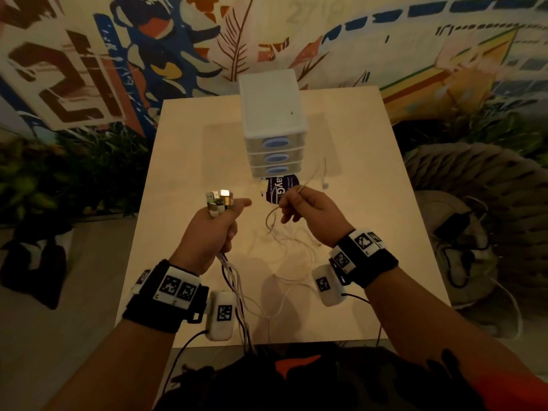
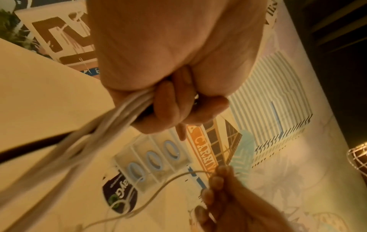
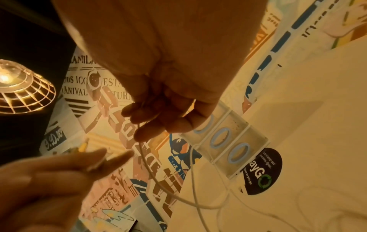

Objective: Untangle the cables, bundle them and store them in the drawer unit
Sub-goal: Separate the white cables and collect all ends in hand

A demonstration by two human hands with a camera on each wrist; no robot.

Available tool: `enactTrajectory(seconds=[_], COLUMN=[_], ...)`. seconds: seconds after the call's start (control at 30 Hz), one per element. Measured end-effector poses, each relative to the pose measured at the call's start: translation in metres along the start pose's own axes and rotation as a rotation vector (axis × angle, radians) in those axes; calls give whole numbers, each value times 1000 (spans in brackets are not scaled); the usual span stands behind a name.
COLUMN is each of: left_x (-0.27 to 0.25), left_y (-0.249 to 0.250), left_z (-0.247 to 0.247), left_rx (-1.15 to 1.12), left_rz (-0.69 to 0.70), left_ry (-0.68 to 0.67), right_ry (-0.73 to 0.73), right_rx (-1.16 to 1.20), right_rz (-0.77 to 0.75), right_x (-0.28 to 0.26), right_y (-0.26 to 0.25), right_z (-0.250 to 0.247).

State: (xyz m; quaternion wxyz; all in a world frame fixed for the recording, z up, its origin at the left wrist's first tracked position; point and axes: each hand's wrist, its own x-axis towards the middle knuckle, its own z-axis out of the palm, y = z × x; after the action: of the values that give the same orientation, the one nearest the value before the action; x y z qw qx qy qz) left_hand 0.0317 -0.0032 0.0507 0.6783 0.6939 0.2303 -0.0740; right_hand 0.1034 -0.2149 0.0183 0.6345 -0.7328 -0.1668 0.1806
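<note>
My left hand (image 1: 212,229) grips the cables (image 1: 234,280); my right hand (image 1: 308,210) pinches a thin strand (image 1: 308,179) near the drawers (image 1: 274,140). Pulling hard could tighten knots.

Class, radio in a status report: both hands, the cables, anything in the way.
Left hand grips bundled white cables. Right hand pinches one thin white cable. White three-drawer plastic unit: drawers closed. Loose cable tangled on table.

The drawer unit (image 1: 272,114) is white with clear drawers and pale blue oval handles; the cables (image 1: 234,280) are mostly white, one black. A dark round sticker (image 3: 262,171) carries white lettering and a green symbol on the pale wood table (image 1: 189,161).
</note>
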Motion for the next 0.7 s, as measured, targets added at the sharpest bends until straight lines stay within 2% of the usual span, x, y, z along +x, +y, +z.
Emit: enactTrajectory(seconds=[0.13, 0.27, 0.4, 0.53, 0.7], left_x=[5, 7, 10, 14, 16], left_y=[-16, -26, -33, -36, -37], left_z=[14, 24, 29, 33, 34], left_rx=[127, 356, 447, 432, 216], left_rz=[-27, 44, 69, 48, -33], left_ry=[-59, -126, -164, -122, -154], right_ry=[-12, -20, 4, 43, 36], right_rx=[78, 124, 125, 88, -32], right_rz=[1, 20, 8, -17, 19], right_x=[-3, -5, -6, -6, -3], right_y=[-1, -2, -2, -3, 4], right_z=[-5, -11, -18, -28, -31])
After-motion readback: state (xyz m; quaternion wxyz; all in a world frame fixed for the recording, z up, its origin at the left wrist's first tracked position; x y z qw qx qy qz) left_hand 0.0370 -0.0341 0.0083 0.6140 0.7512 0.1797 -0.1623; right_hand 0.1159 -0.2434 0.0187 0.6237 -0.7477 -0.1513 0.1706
